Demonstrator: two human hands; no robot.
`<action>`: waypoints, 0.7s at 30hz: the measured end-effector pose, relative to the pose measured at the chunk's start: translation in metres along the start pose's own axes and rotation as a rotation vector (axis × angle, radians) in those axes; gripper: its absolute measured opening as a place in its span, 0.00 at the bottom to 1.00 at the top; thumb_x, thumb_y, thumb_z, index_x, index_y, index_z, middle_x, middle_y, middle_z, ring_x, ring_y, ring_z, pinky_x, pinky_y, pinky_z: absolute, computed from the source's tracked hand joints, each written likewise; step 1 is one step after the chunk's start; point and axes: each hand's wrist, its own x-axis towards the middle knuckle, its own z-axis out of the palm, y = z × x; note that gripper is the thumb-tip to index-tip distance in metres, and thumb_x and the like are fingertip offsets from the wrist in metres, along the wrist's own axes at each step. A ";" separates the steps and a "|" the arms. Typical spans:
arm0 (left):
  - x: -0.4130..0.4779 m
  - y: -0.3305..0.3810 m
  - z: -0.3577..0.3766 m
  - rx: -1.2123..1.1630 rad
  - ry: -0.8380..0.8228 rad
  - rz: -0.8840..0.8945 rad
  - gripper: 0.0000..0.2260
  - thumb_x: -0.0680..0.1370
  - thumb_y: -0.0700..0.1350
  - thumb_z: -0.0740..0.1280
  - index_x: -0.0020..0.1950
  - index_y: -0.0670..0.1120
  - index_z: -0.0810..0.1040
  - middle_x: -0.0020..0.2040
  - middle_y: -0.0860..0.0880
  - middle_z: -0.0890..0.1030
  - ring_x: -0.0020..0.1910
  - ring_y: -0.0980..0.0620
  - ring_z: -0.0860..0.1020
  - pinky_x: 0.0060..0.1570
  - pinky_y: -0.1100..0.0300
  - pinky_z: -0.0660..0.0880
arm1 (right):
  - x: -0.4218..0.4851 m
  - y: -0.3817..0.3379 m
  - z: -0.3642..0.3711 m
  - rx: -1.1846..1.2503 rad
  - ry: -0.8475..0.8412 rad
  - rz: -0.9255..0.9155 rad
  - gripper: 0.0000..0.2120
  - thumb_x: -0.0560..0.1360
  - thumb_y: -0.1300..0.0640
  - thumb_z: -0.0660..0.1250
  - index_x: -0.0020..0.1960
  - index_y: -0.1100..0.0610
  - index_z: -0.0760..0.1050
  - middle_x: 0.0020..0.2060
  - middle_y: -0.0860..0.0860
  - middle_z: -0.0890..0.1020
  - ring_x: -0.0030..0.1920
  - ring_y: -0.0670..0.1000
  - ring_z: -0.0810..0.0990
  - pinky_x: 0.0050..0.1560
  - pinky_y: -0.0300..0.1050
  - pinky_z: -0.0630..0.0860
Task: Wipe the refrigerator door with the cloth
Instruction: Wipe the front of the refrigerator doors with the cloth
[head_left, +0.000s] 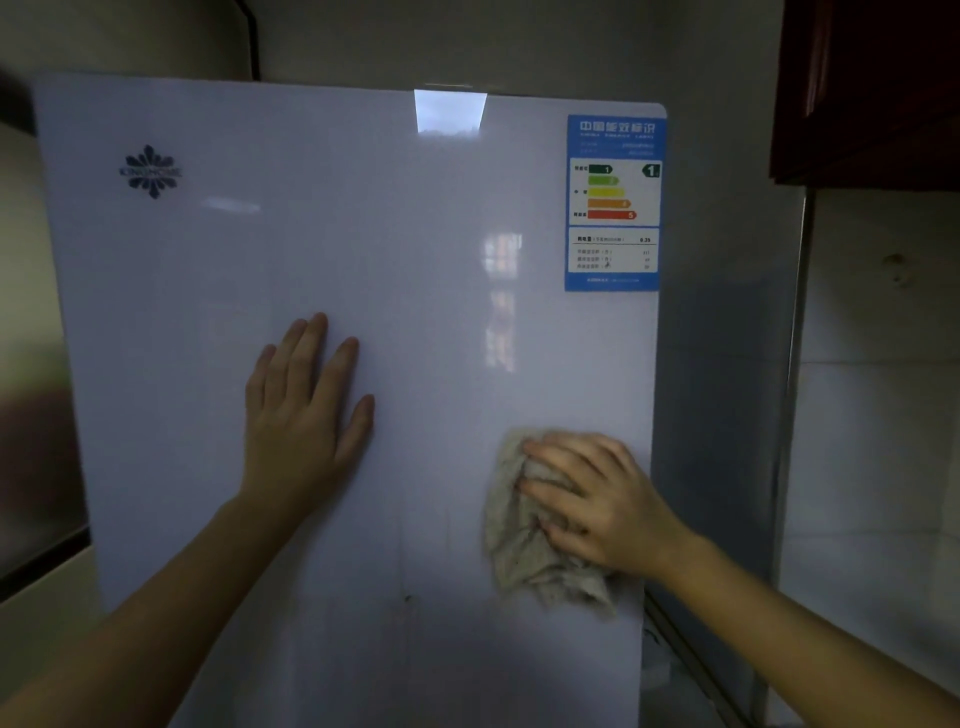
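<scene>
We list 1 white refrigerator door (415, 260), glossy, filling most of the view. 1 dark red cabinet (872, 88), upper right. 1 left hand (304, 415), flat on the door's middle, fingers straight and released. 1 right hand (597, 504), fingers curled into 1 crumpled grey cloth (519, 551), pressing it on the door near its lower right edge. 1 blue energy label (613, 202), top right corner. 1 dark logo (150, 171), top left.
</scene>
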 end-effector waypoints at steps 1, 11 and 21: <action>0.000 -0.001 0.000 -0.001 -0.004 0.004 0.25 0.82 0.54 0.59 0.75 0.41 0.71 0.79 0.37 0.66 0.78 0.37 0.64 0.79 0.44 0.55 | -0.001 -0.002 0.000 0.001 -0.015 -0.037 0.16 0.78 0.48 0.70 0.63 0.53 0.82 0.69 0.55 0.78 0.68 0.57 0.75 0.65 0.54 0.70; -0.002 -0.006 -0.004 -0.009 -0.006 0.024 0.24 0.82 0.53 0.61 0.74 0.41 0.72 0.78 0.37 0.67 0.77 0.36 0.66 0.76 0.41 0.61 | 0.083 0.062 -0.035 -0.037 0.112 0.271 0.20 0.77 0.47 0.68 0.66 0.55 0.80 0.71 0.57 0.75 0.70 0.61 0.73 0.67 0.58 0.68; -0.085 -0.009 -0.022 -0.014 -0.128 -0.071 0.24 0.82 0.53 0.61 0.74 0.42 0.71 0.79 0.38 0.66 0.77 0.37 0.65 0.73 0.41 0.63 | -0.024 -0.052 0.021 0.066 -0.093 -0.113 0.16 0.77 0.49 0.71 0.64 0.52 0.81 0.70 0.54 0.78 0.67 0.58 0.75 0.64 0.56 0.72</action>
